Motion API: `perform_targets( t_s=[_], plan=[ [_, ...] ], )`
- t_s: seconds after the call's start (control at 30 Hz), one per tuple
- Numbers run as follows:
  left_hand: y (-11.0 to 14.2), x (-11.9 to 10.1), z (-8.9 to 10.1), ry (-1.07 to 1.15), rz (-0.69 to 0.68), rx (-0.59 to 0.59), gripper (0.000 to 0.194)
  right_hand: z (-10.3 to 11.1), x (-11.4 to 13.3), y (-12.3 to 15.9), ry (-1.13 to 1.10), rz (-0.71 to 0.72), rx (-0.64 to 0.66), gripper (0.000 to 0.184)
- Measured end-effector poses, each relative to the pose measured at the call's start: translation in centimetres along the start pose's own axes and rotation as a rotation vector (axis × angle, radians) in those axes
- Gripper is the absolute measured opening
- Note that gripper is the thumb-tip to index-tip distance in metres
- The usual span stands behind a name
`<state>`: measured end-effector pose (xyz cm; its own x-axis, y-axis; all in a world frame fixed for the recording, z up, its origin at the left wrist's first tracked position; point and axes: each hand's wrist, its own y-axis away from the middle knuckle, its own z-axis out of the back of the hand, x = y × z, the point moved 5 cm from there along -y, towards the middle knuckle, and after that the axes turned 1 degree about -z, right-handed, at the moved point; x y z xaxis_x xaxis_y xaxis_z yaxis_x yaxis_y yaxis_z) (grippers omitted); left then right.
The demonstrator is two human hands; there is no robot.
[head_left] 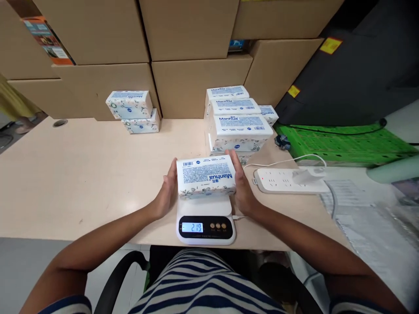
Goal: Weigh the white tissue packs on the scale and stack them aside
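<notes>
A white tissue pack point(205, 175) with blue lettering rests on a white kitchen scale point(205, 222) at the table's near edge; the display reads 219. My left hand point(166, 192) lies flat against the pack's left side, fingers stretched out. My right hand point(241, 185) presses flat against its right side, fingers extended. Neither hand wraps around the pack.
A stack of several tissue packs point(237, 124) stands just behind the scale. Two more packs point(133, 111) sit at the back left. A white power strip point(288, 179) with a plugged charger lies right, a green crate point(340, 144) beyond. Cardboard boxes point(196, 83) line the back.
</notes>
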<state>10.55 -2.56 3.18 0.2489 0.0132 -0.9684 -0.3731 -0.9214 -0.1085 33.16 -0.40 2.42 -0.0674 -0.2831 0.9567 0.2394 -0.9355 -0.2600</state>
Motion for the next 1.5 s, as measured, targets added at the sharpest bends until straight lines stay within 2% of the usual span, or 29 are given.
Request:
perform_targets(
  t_s=[0.13, 0.23, 0.37, 0.53, 0.6, 0.7, 0.8, 0.9, 1.0, 1.13, 1.33, 1.5],
  plan=[
    [0.1, 0.1, -1.4, 0.039, 0.073, 0.11, 0.095, -0.6, -0.9, 1.7, -0.044, 0.126, -0.089, 0.086],
    [0.2, 0.5, -0.9, 0.065, 0.103, 0.094, 0.095, -0.8, -1.3, 2.6, -0.029, 0.184, -0.072, 0.089],
    [0.2, 1.4, -0.1, 0.068, 0.127, 0.084, 0.097, -0.6, -1.4, 2.5, -0.02, 0.218, -0.068, 0.096],
    [0.0, 1.4, 0.9, -0.004, 0.086, 0.031, 0.102, 1.4, 0.1, 1.8, 0.053, 0.291, -0.226, 0.095],
    [-0.2, 1.1, 1.5, -0.061, 0.057, -0.01, 0.101, 2.5, 0.9, 1.5, 0.036, 0.301, -0.282, 0.091],
    [-0.6, 0.3, 3.1, -0.213, -0.048, -0.147, 0.095, 4.1, 1.6, 0.7, 0.033, 0.273, -0.368, 0.096],
    [-0.9, -0.7, 4.6, -0.339, -0.155, -0.263, 0.093, 5.2, 1.6, 0.1, 0.044, 0.199, -0.466, 0.106],
    [-1.0, -1.9, 5.9, -0.394, -0.244, -0.36, 0.098, 5.8, 1.2, -0.3, 0.0, 0.16, -0.525, 0.104],
    [-1.2, -2.8, 6.9, -0.425, -0.299, -0.453, 0.101, 6.2, 0.6, -0.5, -0.004, 0.119, -0.544, 0.101],
    [-1.3, -3.1, 7.5, -0.421, -0.331, -0.519, 0.099, 6.4, -0.2, -0.5, -0.01, 0.108, -0.554, 0.096],
    [-1.0, -3.0, 7.2, -0.457, -0.297, -0.539, 0.09, 6.6, -0.7, -0.1, -0.042, 0.151, -0.54, 0.085],
    [-0.8, -3.1, 6.8, -0.46, -0.284, -0.555, 0.093, 6.1, -0.9, 0.1, 0.013, 0.13, -0.455, 0.092]
  ],
)
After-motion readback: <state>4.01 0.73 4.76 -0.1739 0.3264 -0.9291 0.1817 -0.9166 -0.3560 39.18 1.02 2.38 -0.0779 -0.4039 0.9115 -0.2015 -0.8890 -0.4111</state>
